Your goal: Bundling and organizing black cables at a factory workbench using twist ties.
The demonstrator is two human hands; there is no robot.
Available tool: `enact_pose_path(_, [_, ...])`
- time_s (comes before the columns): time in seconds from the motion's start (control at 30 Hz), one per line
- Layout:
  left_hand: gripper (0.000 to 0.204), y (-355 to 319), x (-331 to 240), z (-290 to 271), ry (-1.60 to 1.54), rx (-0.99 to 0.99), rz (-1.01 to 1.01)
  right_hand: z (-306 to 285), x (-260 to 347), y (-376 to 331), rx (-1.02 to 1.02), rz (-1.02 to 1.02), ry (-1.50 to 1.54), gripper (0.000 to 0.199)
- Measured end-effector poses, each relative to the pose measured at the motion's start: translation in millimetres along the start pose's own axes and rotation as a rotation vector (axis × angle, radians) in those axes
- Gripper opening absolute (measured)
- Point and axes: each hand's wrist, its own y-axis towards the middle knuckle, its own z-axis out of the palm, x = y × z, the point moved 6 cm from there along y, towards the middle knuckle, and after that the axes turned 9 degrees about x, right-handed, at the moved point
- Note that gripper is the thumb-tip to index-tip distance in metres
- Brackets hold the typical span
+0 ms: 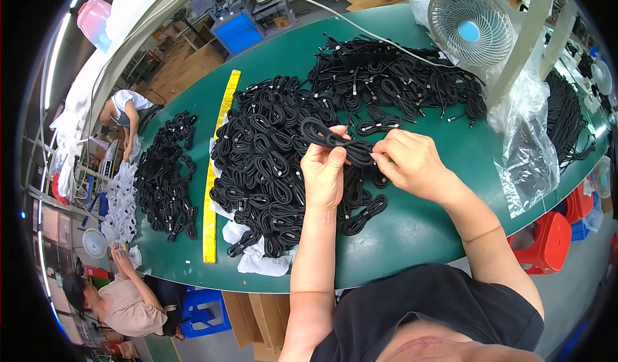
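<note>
A coiled black cable point(317, 132) is held up over the table between my two hands. My left hand point(324, 172) grips the bundle near its middle, thumb on top. The fingertips of my right hand point(409, 161) pinch at its right end; what exactly they hold there is hidden. Just left of my hands lies a big heap of bundled black cables point(267, 149). One separate cable bundle point(365, 215) rests on the green table below my hands, and another bundle point(378, 125) lies beyond them.
Loose black cables point(393, 72) are piled at the far side, near a white fan point(470, 30) and a clear plastic bag point(528, 162). A yellow strip point(219, 181) divides off another cable pile point(166, 181). Two people sit at left. A red stool point(544, 243) stands right.
</note>
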Motion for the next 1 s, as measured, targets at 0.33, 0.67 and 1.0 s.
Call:
enact_pose_path(0.33, [0.038,-1,4,6,-0.013,0.064,-0.04,-6,-3,5,-0.023,-0.009,0.083,0.016])
enact_pose_path(0.67, [0.035,-2,17,15,-0.065,0.067,-0.091,-12,-1,8,-0.002,0.123,0.249,0.012])
enact_pose_path(1.0, [0.039,-6,33,27,0.095,0.125,-0.264,0,-9,-1,0.063,0.189,0.307,0.012])
